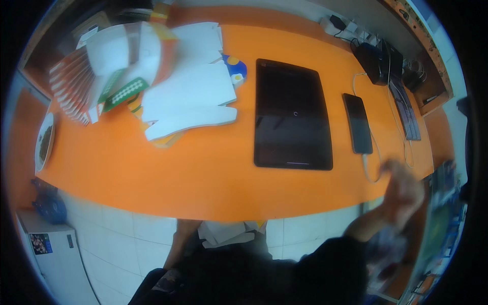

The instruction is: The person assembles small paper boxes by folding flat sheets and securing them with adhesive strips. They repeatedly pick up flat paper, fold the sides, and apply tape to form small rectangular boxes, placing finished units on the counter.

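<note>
My right hand (404, 193) is raised over the table's right front edge, its fingers smeared by motion, so their closing is unclear. Nearest to it are a black phone (359, 123) and the white cable (366, 165) plugged into its lower end. Below the front edge, my left hand (188, 226) is partly hidden beside flat white cardboard pieces (223, 234) over my lap. A pile of flat white cardboard blanks (190, 91) covers the left-centre of the orange table (213, 178). To its left leans a nested stack of orange, white and green cartons (109, 66).
A black tablet (292, 119) lies mid-table, a small loading ring on its screen. A plate of dark food (44, 141) sits at the left edge. Black devices (373, 61), cables and plugs crowd the back right. A white cabinet (56, 259) stands on the floor at left.
</note>
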### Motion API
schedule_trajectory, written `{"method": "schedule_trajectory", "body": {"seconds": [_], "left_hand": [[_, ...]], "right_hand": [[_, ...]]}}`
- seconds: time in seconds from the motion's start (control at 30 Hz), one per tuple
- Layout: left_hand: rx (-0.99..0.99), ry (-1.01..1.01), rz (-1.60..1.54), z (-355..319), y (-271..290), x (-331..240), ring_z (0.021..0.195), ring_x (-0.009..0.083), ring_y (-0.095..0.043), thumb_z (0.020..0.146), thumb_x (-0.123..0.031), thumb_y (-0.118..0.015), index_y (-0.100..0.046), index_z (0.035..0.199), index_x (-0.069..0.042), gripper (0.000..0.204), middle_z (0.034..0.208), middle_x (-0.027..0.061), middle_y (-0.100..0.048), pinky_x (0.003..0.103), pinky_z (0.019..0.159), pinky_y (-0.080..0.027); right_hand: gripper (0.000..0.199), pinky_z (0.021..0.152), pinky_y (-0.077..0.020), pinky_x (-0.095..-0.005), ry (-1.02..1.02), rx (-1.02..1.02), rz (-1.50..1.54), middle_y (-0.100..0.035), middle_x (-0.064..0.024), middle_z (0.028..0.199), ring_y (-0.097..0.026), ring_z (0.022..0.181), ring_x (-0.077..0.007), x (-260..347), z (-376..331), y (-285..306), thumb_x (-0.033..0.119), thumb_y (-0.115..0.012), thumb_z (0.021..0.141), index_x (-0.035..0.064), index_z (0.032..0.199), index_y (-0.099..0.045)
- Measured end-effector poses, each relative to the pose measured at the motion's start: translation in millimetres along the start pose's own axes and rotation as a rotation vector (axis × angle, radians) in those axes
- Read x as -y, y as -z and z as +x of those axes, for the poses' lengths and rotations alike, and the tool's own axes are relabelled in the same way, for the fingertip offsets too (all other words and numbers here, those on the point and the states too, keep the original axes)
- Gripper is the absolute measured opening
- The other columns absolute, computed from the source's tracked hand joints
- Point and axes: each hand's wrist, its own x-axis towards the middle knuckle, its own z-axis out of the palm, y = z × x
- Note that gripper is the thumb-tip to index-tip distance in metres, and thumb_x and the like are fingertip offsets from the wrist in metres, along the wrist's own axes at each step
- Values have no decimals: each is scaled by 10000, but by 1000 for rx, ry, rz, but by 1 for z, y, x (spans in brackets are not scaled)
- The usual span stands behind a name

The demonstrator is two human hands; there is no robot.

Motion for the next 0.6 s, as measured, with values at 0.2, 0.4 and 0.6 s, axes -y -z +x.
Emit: {"method": "schedule_trajectory", "body": {"seconds": [0.2, 0.4, 0.6], "left_hand": [[141, 127, -17, 30, 28, -42, 1006, 369, -564, 761, -114, -684, -616, 1070, -58, 321, 1059, 171, -608, 466, 859, -434], [184, 34, 159, 30, 27, -41, 1045, 398, -501, 756, -55, -640, -596, 1090, -74, 336, 1061, 168, -571, 500, 858, -382], [121, 46, 187, 5, 34, -66, 1168, 375, -387, 731, -5, -593, -634, 1020, -100, 306, 1128, 146, -542, 528, 937, -271]], "right_hand": [[305, 864, -501, -381, -484, 282, 622, -660, -110, 1081, -627, 1022, -213, -41, -25, -136, 193, -683, 837, 23, 1088, -646], [306, 892, -471, -319, -1055, -574, 293, -621, -81, 1052, -602, 979, -188, -105, -69, -244, 4, -610, 842, 7, 1147, -578], [368, 854, -481, -312, -1067, -553, -107, -582, -121, 1088, -582, 979, -197, -116, -78, -243, 5, -593, 850, -8, 1203, -487]]}}
